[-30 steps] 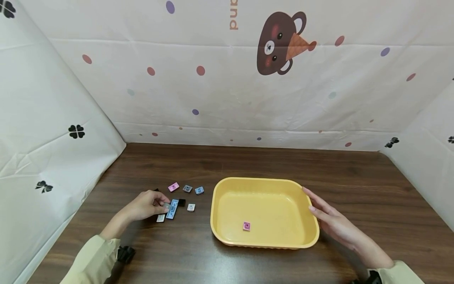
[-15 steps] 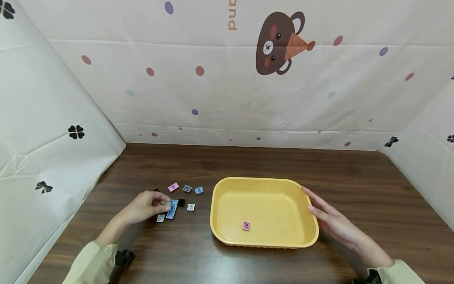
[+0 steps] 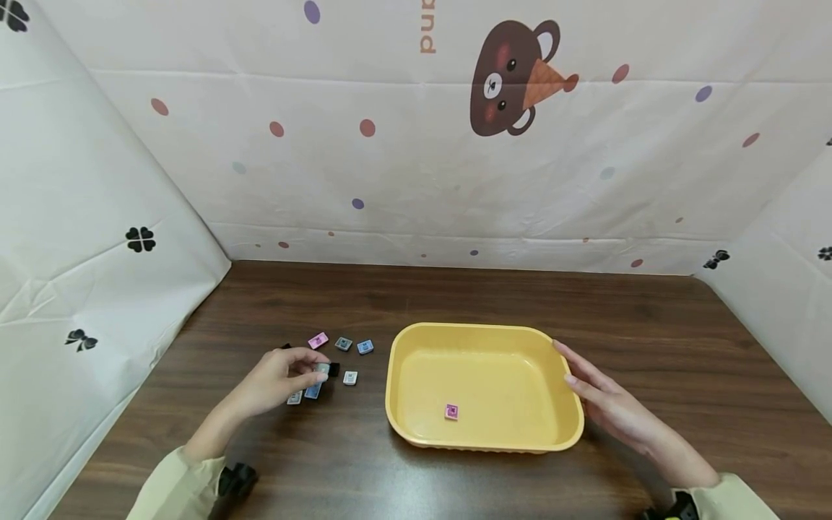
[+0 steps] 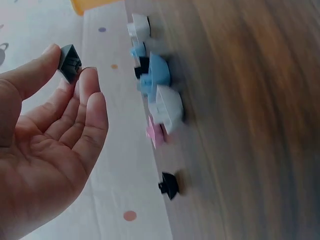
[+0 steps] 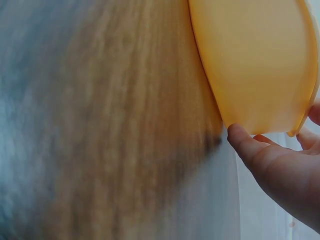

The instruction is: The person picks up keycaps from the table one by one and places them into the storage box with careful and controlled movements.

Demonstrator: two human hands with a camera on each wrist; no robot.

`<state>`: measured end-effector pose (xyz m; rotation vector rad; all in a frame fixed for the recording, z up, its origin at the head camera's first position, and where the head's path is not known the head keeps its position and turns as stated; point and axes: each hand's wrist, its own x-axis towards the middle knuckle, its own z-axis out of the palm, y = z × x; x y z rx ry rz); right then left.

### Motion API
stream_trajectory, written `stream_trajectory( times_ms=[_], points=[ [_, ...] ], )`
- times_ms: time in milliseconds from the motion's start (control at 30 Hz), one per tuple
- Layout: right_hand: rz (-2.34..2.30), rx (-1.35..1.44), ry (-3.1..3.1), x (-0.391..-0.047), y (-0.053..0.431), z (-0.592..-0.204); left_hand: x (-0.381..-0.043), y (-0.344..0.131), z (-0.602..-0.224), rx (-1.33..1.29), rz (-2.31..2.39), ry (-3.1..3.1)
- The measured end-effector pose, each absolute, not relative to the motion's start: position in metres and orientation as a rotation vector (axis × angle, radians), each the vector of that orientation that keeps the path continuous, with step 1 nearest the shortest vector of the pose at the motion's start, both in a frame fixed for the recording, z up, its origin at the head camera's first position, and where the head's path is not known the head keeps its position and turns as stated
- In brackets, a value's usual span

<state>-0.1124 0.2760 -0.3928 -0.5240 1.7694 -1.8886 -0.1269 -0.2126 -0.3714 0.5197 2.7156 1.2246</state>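
My left hand (image 3: 276,379) pinches a small grey-green keycap (image 4: 69,63) between thumb and fingertips, raised over the group of keycaps on the table. Under it lies a longer blue keycap (image 3: 313,391), partly hidden by the hand, with a white keycap (image 3: 295,397) beside it. A black keycap (image 3: 334,370) sits just past the fingertips. On the right, my right hand (image 3: 617,408) rests with extended fingers against the right end of a yellow tray (image 3: 481,329), thumb at the rim. One pink keycap (image 3: 451,412) lies inside the tray.
Behind the left hand lie a pink keycap (image 3: 318,340), a dark grey keycap (image 3: 343,344) and a blue keycap (image 3: 365,347). Another white keycap (image 3: 350,378) lies nearer the tray. Printed white cloth (image 3: 390,180) borders the brown wooden table (image 3: 312,469) at the back and sides.
My left hand has lifted slightly and moved right with the grey-green keycap, now covering part of the long blue keycap. The right hand and tray stay put.
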Motion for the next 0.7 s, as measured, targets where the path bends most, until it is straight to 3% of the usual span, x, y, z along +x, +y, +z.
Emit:
stream_trajectory(
  times_ms=[700],
  points=[
    [-1.889, -0.544, 1.776, -0.112, 0.276, -0.392, -0.120, -0.169, -0.362, 0.680, 1.494, 2.606]
  ],
)
